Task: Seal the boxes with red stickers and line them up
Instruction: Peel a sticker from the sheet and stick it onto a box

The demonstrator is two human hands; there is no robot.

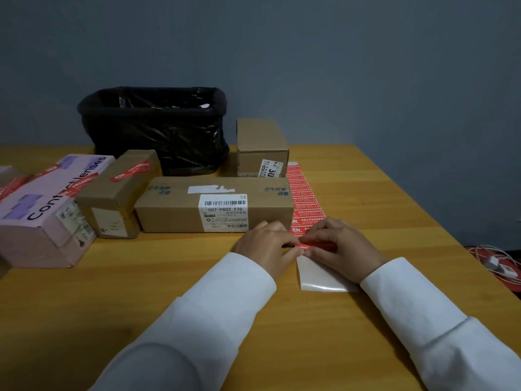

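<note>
A strip of red stickers [303, 193] on white backing runs down the table's right half, beside a long brown box [174, 213] with a barcode label. My left hand [265, 246] and my right hand [341, 244] meet at the strip's near end, both pinching one red sticker [315, 244] where the bare white backing [318, 277] begins. To the left stand a smaller brown box [118, 193] and a pink contact-lens box [48, 210], each with red stickers across the top. Another brown box [262, 145] stands upright behind.
A black bin lined with a black bag [155, 128] stands at the back of the wooden table [141, 292]. A further stickered box [11, 179] shows at the far left edge. White cables and a charger [499, 263] lie below the table's right edge.
</note>
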